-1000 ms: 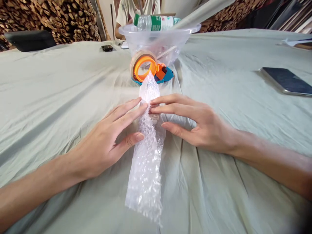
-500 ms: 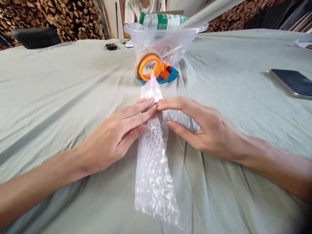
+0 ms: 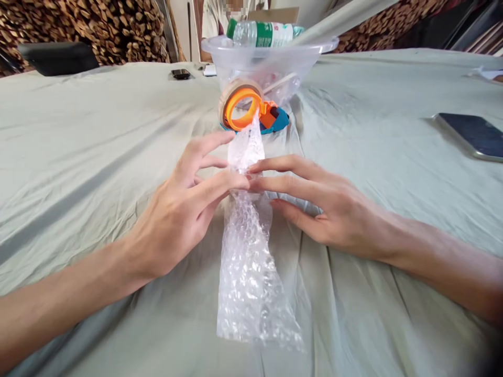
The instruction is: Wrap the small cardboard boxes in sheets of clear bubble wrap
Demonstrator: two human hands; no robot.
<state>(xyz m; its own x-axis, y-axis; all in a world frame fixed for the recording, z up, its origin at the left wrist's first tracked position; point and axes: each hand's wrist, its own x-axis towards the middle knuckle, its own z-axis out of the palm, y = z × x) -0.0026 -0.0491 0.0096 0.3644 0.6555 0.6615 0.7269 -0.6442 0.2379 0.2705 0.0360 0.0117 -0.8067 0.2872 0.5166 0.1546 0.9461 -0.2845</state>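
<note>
A long strip of clear bubble wrap (image 3: pixel 251 283) lies lengthwise before me on the cloth, gathered narrow in the middle. My left hand (image 3: pixel 183 204) comes at it from the left with fingers spread; its index fingertip rests on the narrow part, and the thumb is mostly hidden. From the other side my right hand (image 3: pixel 314 199) lays two outstretched fingertips on the same spot, its thumb apart near the right edge. The wrap's far end reaches an orange tape dispenser (image 3: pixel 269 112) with a roll of tape (image 3: pixel 223 107).
Behind the dispenser stands a clear plastic basin (image 3: pixel 271 57), a green-labelled bottle (image 3: pixel 263 34) across its top. A phone (image 3: pixel 471 136) lies at right, a small black device (image 3: pixel 181 74) and a black case (image 3: pixel 58 58) at back left. Grey-green cloth (image 3: pixel 98 131) covers the table. Another person sits opposite.
My left hand's outer fingers have lifted and spread, while its index finger stays on the wrap. Another right fingertip now shows on the wrap. The wrap's near end fans out wider to the right.
</note>
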